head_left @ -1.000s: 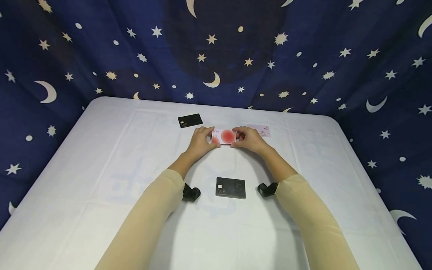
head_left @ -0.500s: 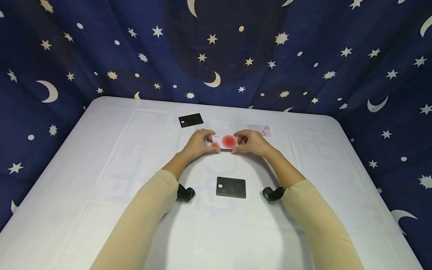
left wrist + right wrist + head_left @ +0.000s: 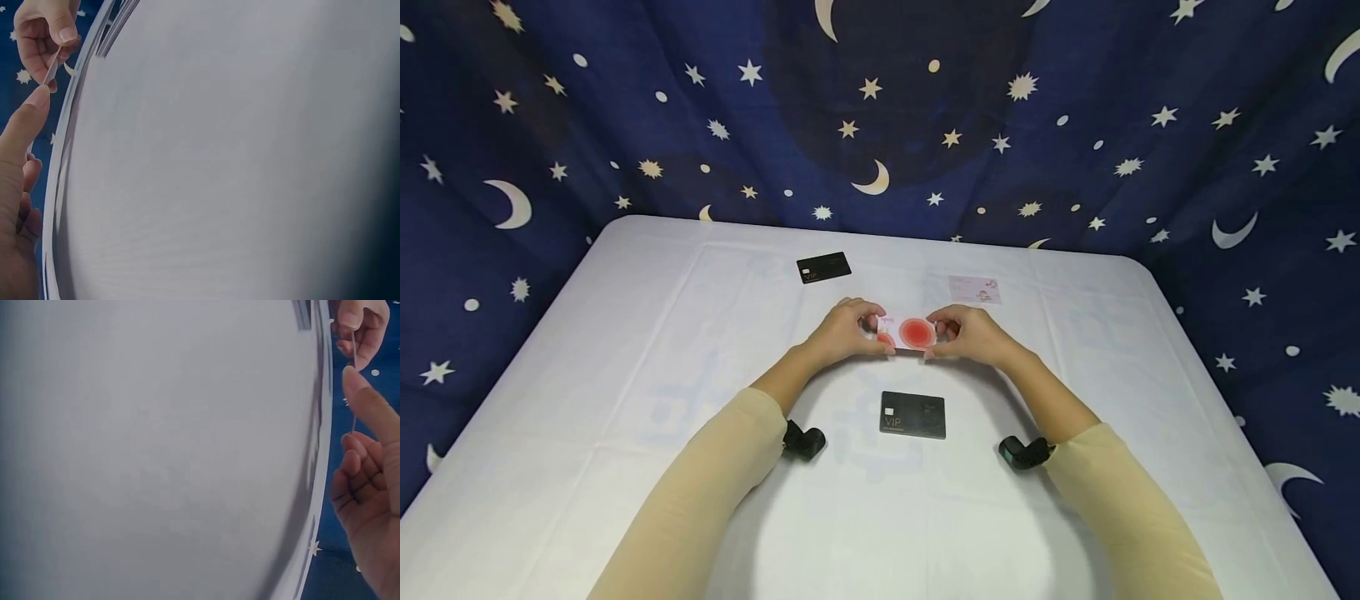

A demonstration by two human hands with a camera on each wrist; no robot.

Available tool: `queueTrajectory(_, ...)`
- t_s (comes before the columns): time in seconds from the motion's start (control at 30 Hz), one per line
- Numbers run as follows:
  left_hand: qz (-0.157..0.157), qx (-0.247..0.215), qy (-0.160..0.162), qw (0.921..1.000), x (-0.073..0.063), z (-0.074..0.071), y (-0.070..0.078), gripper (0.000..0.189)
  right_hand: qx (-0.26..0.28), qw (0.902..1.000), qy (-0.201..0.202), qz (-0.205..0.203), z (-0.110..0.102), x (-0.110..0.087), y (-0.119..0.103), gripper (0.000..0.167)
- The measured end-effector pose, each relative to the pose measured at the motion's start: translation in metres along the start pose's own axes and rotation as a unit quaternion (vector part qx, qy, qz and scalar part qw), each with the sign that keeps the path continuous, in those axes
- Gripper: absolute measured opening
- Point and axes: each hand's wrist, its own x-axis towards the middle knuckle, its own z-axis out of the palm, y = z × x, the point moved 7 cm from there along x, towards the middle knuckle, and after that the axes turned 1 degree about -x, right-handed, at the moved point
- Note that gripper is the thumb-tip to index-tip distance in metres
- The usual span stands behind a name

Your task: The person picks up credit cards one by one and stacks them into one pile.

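Between my hands is a pink-and-white card (image 3: 907,332) with a large red circle, held above the tabletop by its two short ends. My left hand (image 3: 848,329) pinches the left end between thumb and fingers. At the right end my right hand (image 3: 973,336) pinches it the same way. Both wrist views show the card edge-on, as in the right wrist view, where the thin card (image 3: 354,347) spans thumb and fingers. Nearer the front, a dark stack of VIP cards (image 3: 913,415) lies on the table.
A black VIP card (image 3: 823,267) lies flat at the back, left of centre. A pale pink card (image 3: 974,289) lies at the back right. The white-covered table (image 3: 625,433) ends at a dark blue curtain (image 3: 880,108) with stars and moons.
Both hands have drawn the red-circle card toward the front of the table and slightly right. The pale pink card behind is now uncovered. The other cards have stayed put.
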Motion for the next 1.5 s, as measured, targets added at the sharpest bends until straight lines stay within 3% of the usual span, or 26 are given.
queueTrajectory(0.2,0.024,0.002,-0.004,0.9997,-0.008,0.004,0.010,0.061,-0.019,0.9998,0.002,-0.002,0.000,-0.014,-0.004,0.059)
queueTrajectory(0.53,0.031,0.007,0.012,0.9994,-0.025,0.007,0.019,0.060,-0.023,0.9997,-0.003,-0.002,0.001,-0.032,-0.015,0.058)
queueTrajectory(0.77,0.038,0.007,0.005,0.9993,-0.036,0.014,0.026,0.059,-0.017,0.9997,-0.010,0.017,0.006,-0.048,-0.017,0.058)
queueTrajectory(1.1,0.037,0.004,0.008,0.9993,-0.054,0.015,0.034,0.058,-0.045,0.9990,-0.007,-0.002,0.013,-0.065,-0.031,0.058)
queueTrajectory(1.5,0.034,-0.004,0.005,0.9994,-0.077,0.020,0.046,0.058,-0.033,0.9992,0.007,-0.023,0.017,-0.090,-0.040,0.052)
